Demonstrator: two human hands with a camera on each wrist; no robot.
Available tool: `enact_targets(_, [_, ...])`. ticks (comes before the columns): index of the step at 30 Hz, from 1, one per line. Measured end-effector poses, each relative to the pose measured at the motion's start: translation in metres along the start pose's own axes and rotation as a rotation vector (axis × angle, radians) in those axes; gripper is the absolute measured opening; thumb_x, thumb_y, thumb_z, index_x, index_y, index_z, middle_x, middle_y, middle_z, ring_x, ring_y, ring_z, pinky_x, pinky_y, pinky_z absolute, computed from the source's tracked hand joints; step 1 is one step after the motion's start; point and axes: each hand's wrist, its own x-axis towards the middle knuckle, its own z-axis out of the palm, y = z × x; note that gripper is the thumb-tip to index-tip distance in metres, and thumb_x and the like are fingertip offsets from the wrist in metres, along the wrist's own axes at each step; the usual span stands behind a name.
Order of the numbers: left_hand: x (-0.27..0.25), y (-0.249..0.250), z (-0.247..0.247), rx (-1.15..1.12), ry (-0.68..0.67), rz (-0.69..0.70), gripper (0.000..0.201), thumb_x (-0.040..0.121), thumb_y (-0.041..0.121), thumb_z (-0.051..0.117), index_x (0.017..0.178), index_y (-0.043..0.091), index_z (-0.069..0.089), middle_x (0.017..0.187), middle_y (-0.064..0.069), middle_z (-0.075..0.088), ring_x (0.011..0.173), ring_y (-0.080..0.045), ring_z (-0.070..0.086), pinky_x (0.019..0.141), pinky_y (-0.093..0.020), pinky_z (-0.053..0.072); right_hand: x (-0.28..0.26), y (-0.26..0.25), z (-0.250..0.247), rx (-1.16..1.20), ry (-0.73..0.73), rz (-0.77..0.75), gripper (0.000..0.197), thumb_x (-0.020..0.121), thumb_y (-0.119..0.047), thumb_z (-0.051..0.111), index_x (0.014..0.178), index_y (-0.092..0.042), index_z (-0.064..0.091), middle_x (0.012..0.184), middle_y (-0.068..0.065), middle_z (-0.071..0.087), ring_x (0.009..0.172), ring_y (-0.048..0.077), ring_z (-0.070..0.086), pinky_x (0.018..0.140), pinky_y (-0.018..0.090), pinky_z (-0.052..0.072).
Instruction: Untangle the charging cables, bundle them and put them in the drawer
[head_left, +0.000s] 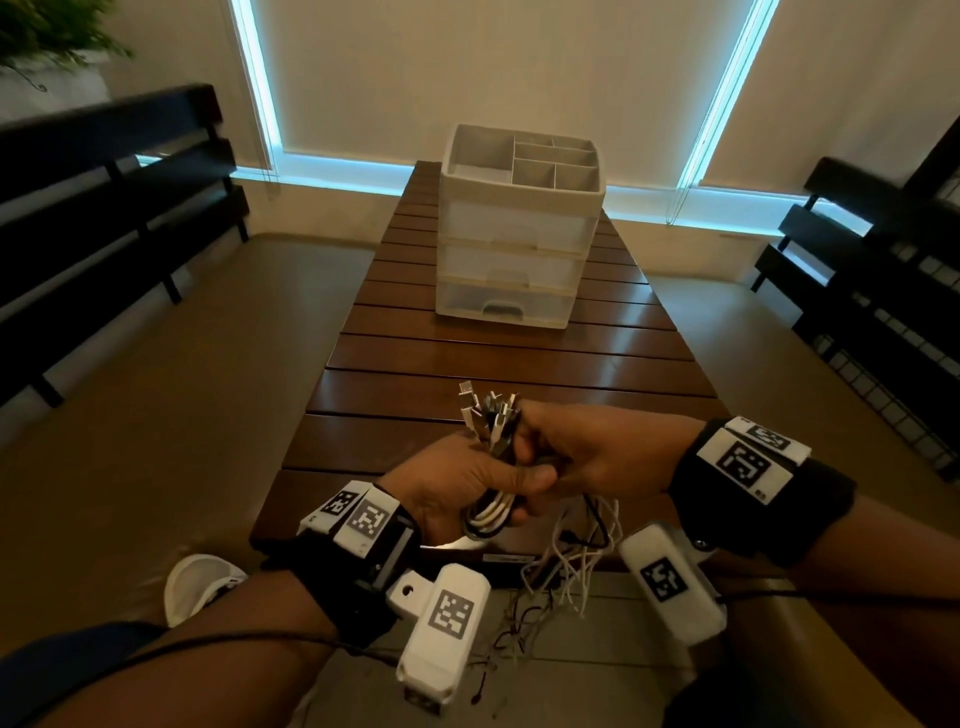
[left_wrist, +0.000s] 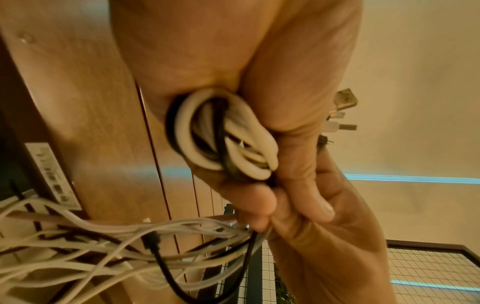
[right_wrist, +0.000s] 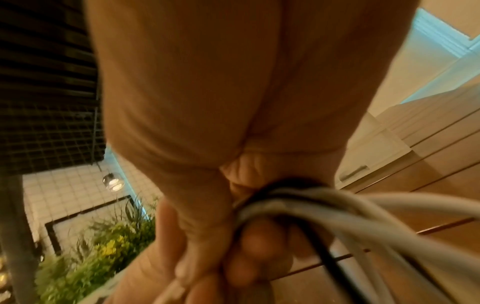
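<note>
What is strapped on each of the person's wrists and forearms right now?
Bare forearms, no sleeves. The left hand and right hand each sit ahead of a wide black wrist band carrying white blocks printed with black square-code markers. A white camera pod hangs under each wrist, trailing a thin black cable.

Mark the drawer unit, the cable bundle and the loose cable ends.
drawer unit (head_left: 511, 265), head view, on the front of its middle drawer.
cable bundle (left_wrist: 241, 142), left wrist view, on the folded white loops held in the left hand.
loose cable ends (head_left: 582, 564), head view, on the white strands hanging off the table edge.
</note>
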Motion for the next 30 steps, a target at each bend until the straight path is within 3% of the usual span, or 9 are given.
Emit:
enact_targets(3, [0.001, 0.0, 0.0, 0.046, 0.002, 0.008, 0.02, 0.078, -0.008, 0.067, 0.094, 0.003, 0.066, 0.076, -0.006, 0.069, 0.058, -0.012, 0.062, 0.047, -0.019, 0.048, -0.002, 0.004, 0.0, 0.138, -0.012, 0.001, 0.025, 0.085, -0.013, 0.065, 0.1, -0.028, 0.052, 0.109, 0.002, 0.065, 0.1, 0.022, 0.065, 0.084, 0.047, 0.056])
enact_targets(7, [0.004, -0.001, -0.003, 0.043, 0.019, 0.016, 0.029, 0.075, -0.008, 0.07, 0.102, 0.002, 0.066, 0.078, -0.007, 0.068, 0.058, -0.012, 0.063, 0.045, -0.017, 0.046, 0.0, 0.012, 0.003, 0.085, 0.098, 0.016, 0.031, 0.083, -0.024, 0.07, 0.105, -0.025, 0.048, 0.105, 0.002, 0.065, 0.095, 0.018, 0.066, 0.082, 0.046, 0.056])
enact_targets(13, [0.004, 0.002, -0.007, 0.08, 0.063, 0.029, 0.028, 0.072, -0.004, 0.073, 0.098, 0.0, 0.067, 0.074, -0.008, 0.068, 0.057, -0.012, 0.063, 0.045, -0.017, 0.047, 0.0, 0.019, 0.009, -0.032, 0.057, 0.075, 0.021, 0.093, -0.024, 0.058, 0.113, -0.017, 0.058, 0.105, 0.002, 0.065, 0.097, 0.018, 0.062, 0.091, 0.045, 0.05])
enact_targets(19, [0.007, -0.003, -0.009, 0.098, 0.115, -0.079, 0.035, 0.073, -0.002, 0.076, 0.107, -0.004, 0.066, 0.078, -0.009, 0.068, 0.059, -0.013, 0.062, 0.049, -0.02, 0.049, 0.005, 0.02, 0.019, -0.151, 0.1, 0.07, 0.018, 0.097, -0.014, 0.05, 0.111, -0.02, 0.06, 0.1, 0.0, 0.068, 0.088, 0.012, 0.064, 0.081, 0.033, 0.054])
enact_targets(21, [0.008, -0.006, -0.009, 0.102, 0.124, -0.123, 0.033, 0.07, 0.0, 0.078, 0.102, -0.003, 0.068, 0.08, -0.011, 0.067, 0.06, -0.014, 0.062, 0.05, -0.021, 0.049, 0.006, 0.019, 0.018, -0.193, 0.073, 0.066, 0.018, 0.098, -0.016, 0.05, 0.097, -0.033, 0.056, 0.087, -0.004, 0.065, 0.078, 0.011, 0.063, 0.072, 0.028, 0.054])
enact_targets(23, [0.009, -0.009, -0.008, 0.091, 0.112, -0.158, 0.028, 0.072, -0.001, 0.077, 0.099, 0.0, 0.068, 0.08, -0.011, 0.067, 0.06, -0.015, 0.062, 0.05, -0.022, 0.051, 0.008, 0.017, 0.018, -0.245, 0.031, 0.088, 0.016, 0.098, -0.019, 0.051, 0.104, -0.031, 0.058, 0.077, -0.011, 0.059, 0.067, 0.006, 0.059, 0.063, 0.023, 0.048])
enact_targets(26, [0.009, -0.011, -0.007, 0.101, 0.061, -0.179, 0.018, 0.079, -0.006, 0.069, 0.094, 0.003, 0.068, 0.074, -0.008, 0.067, 0.057, -0.014, 0.061, 0.051, -0.022, 0.052, 0.012, 0.015, 0.019, -0.327, 0.006, 0.108, 0.023, 0.097, -0.019, 0.052, 0.119, -0.019, 0.058, 0.09, -0.007, 0.063, 0.075, 0.008, 0.059, 0.07, 0.025, 0.05])
enact_targets(28, [0.008, -0.01, -0.006, 0.109, 0.029, -0.177, 0.017, 0.084, -0.01, 0.062, 0.092, 0.004, 0.067, 0.073, -0.009, 0.069, 0.054, -0.014, 0.06, 0.05, -0.022, 0.053, 0.014, 0.015, 0.02, -0.378, 0.011, 0.103, 0.022, 0.096, -0.018, 0.053, 0.118, -0.016, 0.058, 0.101, 0.001, 0.066, 0.083, 0.015, 0.062, 0.077, 0.031, 0.054])
enact_targets(30, [0.008, -0.01, -0.004, 0.115, 0.003, -0.156, 0.021, 0.087, -0.012, 0.057, 0.099, 0.003, 0.065, 0.082, -0.016, 0.071, 0.059, -0.017, 0.062, 0.056, -0.026, 0.057, 0.017, 0.015, 0.021, -0.406, 0.03, 0.106, 0.019, 0.096, -0.017, 0.053, 0.114, -0.016, 0.058, 0.1, 0.002, 0.066, 0.083, 0.016, 0.062, 0.075, 0.029, 0.052])
